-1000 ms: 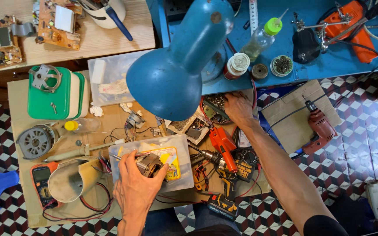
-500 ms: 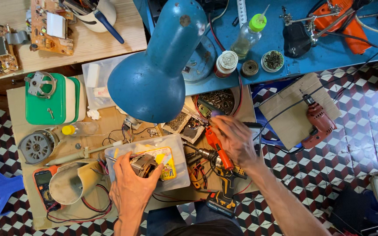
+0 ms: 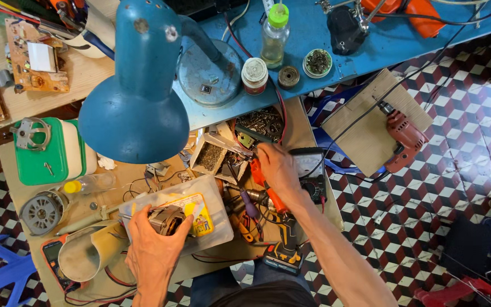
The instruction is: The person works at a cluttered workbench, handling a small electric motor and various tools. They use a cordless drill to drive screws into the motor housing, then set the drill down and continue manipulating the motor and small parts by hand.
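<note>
Left hand (image 3: pixel 153 250) is closed around a small motor core with copper windings and grey metal frame (image 3: pixel 166 219), holding it on top of a clear plastic lidded box with a yellow label (image 3: pixel 200 213), near centre of the cluttered wooden board (image 3: pixel 7 165).

Right hand (image 3: pixel 277 167) is over the tool pile to the right, fingers curled down onto an orange-handled tool (image 3: pixel 268 187). Looks like it's closing on the handle, but I can't tell if the grip is actually made; the fingertips are hidden.

Nearby: purple-handled screwdriver (image 3: pixel 248 203) and a black-and-yellow cordless drill (image 3: pixel 284 250) just near-side of that hand, dark multimeter (image 3: pixel 309 170) touching its right edge, open tray of small parts (image 3: pixel 211 156) on the far side.

My read for doing this well:
- Keep the motor core pinned flat on the box; that lid may flex and slide.
- Take the orange tool clear of the tangled wires before lifting, snag risk.
- Big blue desk lamp shade (image 3: pixel 134 113) blocks part of the view, so bring the work near-side of it.
</note>
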